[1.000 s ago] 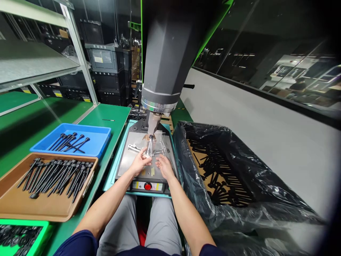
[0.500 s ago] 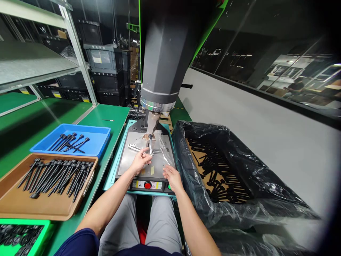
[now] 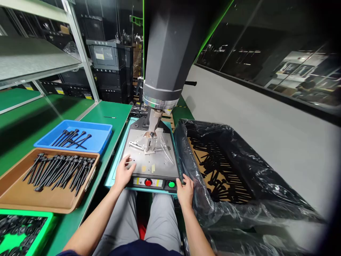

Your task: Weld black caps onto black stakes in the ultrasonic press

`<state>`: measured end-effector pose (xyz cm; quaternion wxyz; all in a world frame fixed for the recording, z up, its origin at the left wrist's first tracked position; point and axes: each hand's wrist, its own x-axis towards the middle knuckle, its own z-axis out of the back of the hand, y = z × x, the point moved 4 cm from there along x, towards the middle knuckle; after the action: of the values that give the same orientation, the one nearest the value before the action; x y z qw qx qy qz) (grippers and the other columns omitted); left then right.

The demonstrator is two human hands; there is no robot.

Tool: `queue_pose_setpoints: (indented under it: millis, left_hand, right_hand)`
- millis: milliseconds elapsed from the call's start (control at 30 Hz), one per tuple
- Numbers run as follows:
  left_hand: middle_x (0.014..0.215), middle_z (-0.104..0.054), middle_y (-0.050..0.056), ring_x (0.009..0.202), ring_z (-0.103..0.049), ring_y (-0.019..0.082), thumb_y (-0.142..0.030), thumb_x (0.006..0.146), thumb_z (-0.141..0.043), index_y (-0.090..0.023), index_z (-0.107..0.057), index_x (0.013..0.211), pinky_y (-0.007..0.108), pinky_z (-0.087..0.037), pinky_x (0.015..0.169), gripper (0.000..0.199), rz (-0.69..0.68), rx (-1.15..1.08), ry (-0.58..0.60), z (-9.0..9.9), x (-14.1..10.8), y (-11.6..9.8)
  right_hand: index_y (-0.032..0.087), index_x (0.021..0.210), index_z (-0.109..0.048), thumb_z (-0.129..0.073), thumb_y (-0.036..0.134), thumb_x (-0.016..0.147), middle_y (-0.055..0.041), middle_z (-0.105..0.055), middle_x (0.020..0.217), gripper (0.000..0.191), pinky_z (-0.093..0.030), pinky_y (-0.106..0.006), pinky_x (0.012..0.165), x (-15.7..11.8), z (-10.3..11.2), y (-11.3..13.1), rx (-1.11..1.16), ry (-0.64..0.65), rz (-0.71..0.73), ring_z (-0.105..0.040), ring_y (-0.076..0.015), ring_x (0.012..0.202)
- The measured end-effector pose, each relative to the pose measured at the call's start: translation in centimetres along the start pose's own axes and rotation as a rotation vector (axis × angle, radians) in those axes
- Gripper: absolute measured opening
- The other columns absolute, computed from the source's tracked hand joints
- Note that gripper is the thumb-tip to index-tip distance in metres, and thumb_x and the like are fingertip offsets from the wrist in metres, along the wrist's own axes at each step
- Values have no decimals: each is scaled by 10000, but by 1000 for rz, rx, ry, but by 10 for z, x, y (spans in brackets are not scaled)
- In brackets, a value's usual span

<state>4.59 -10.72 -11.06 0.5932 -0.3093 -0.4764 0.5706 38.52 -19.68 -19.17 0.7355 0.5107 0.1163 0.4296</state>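
Note:
A grey machine head (image 3: 165, 60) tapers down to a metal horn (image 3: 154, 119) over a small metal fixture (image 3: 148, 144) on the steel plate (image 3: 141, 163). A black part (image 3: 152, 134) sits at the top of the fixture, under the horn. Clear film lies beside it. My left hand (image 3: 124, 172) is at the plate's left front, fingers apart and holding nothing. At the right front corner is my right hand (image 3: 185, 188), fingers apart, nothing in it, just right of the green button (image 3: 171, 184). A red button (image 3: 148, 182) is between the hands.
On the left stand a blue tray (image 3: 102, 142) and a brown tray (image 3: 53, 202) with black stemmed parts, and a green bin (image 3: 50, 227) of black pieces. A black-lined box (image 3: 266, 192) with black parts is on the right. Shelving (image 3: 84, 53) rises at the back left.
Both hands have drawn away from the fixture. My left hand moved down and left, and my right moved right and down to the corner by the green button. The view shifted slightly.

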Motion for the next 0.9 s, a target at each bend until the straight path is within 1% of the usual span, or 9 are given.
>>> queue_pose_setpoints:
  millis: [67, 100, 133, 200, 300, 433, 567, 767, 900]
  left_hand:
    - [1274, -576, 147, 1214, -514, 307, -424, 789, -650, -179, -524, 1315, 487, -386, 1044, 595, -59, 197, -140, 22, -18, 20]
    - [1311, -552, 156, 1250, -483, 330, -433, 776, -658, -177, -508, 1336, 513, -360, 1066, 634, -56, 269, -168, 29, -27, 32]
    - [1329, -537, 162, 1262, -472, 344, -446, 760, -668, -175, -490, 1356, 528, -355, 1070, 678, -36, 315, -158, 33, -35, 45]
    - [1348, -520, 160, 1270, -474, 342, -457, 750, -671, -178, -448, 1394, 522, -374, 1064, 737, 2, 330, -78, 36, -47, 68]
    - [1368, -507, 133, 1283, -479, 302, -429, 795, -626, -214, -415, 1423, 480, -394, 1064, 697, 2, 281, 21, 35, -57, 89]
    - [1359, -525, 108, 1258, -509, 288, -404, 804, -622, -255, -444, 1407, 463, -436, 1025, 646, 8, 230, 46, 37, -53, 96]
    - [1326, -543, 113, 1197, -554, 283, -437, 781, -648, -237, -460, 1390, 447, -483, 968, 668, 47, 197, 54, 38, -47, 99]
    - [1344, -538, 121, 1255, -508, 288, -437, 832, -595, -234, -444, 1406, 470, -422, 1036, 628, -2, 289, 42, 37, -48, 94]
    - [1353, -530, 121, 1258, -505, 286, -449, 832, -588, -233, -422, 1425, 467, -414, 1044, 652, -14, 289, 64, 37, -49, 89]
  right_hand:
    - [153, 1316, -524, -583, 560, 799, -192, -524, 1286, 660, -502, -443, 880, -7, -5, -3, -70, 59, 47, -535, -318, 1146]
    - [154, 1361, -480, -582, 563, 801, -194, -510, 1308, 701, -478, -464, 927, -10, -8, -6, -96, 91, 57, -514, -330, 1186]
    - [157, 1392, -444, -579, 565, 804, -194, -506, 1316, 728, -450, -482, 967, -13, -11, -9, -118, 119, 62, -499, -340, 1212]
    - [169, 1430, -393, -563, 566, 817, -191, -495, 1334, 750, -409, -500, 1012, -18, -15, -15, -146, 151, 67, -477, -351, 1247]
    - [186, 1462, -348, -534, 565, 835, -180, -469, 1371, 755, -387, -498, 1038, -20, -16, -23, -155, 189, 83, -448, -348, 1286]
    - [201, 1489, -303, -515, 537, 848, -166, -448, 1405, 754, -382, -490, 1050, -23, -14, -27, -154, 232, 91, -432, -337, 1309]
    - [220, 1490, -300, -515, 503, 854, -160, -446, 1416, 729, -385, -498, 1043, -27, -16, -26, -162, 206, 61, -430, -342, 1313]
    - [213, 1506, -265, -491, 508, 856, -160, -413, 1452, 749, -372, -495, 1059, -30, -20, -24, -159, 186, 12, -408, -350, 1336]
    - [225, 1512, -255, -525, 491, 830, -156, -416, 1453, 781, -404, -496, 1029, -30, -19, -24, -169, 209, -16, -416, -356, 1336]
